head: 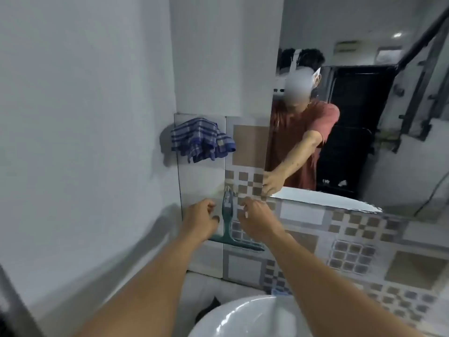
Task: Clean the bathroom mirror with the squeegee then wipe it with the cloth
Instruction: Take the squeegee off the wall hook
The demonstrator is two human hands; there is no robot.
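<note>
Fingers [211,205] of the left hand [200,218] are curled loosely and grasp nothing; the fingers of the right hand [255,216] are likewise half-curled and empty. Both hands hover on either side of the green plastic squeegee with the flat rubber blade [228,222], which hangs on the patterned grey-and-brown ceramic wall tiles [352,242].

Position of the squeegee: between the two hands, at 3 o'clock from the left hand and at 9 o'clock from the right hand. Contact with either hand cannot be confirmed; both sets of fingertips appear just beside the handle.

Orientation: the long axis of the handle runs 12 to 6 o'clock. The handle end points to 12 o'clock, where it appears to hang from a small fitting on the tile. The blade lies at 6 o'clock and runs crosswise, roughly 9 to 3 o'clock, tilted slightly down toward 3.

Nearer hand: judged about equal; the right fingertips sit level with the upper handle.

The rectangular frameless wall mirror [364,117] lies at 1 o'clock from the squeegee. The blue-and-white checked cloth [201,139] hangs on the wall at 11 o'clock, well apart from both hands.

Judgement: the task is at its start; the coming move is to close on the handle and lift it off toward 12 o'clock.
</note>
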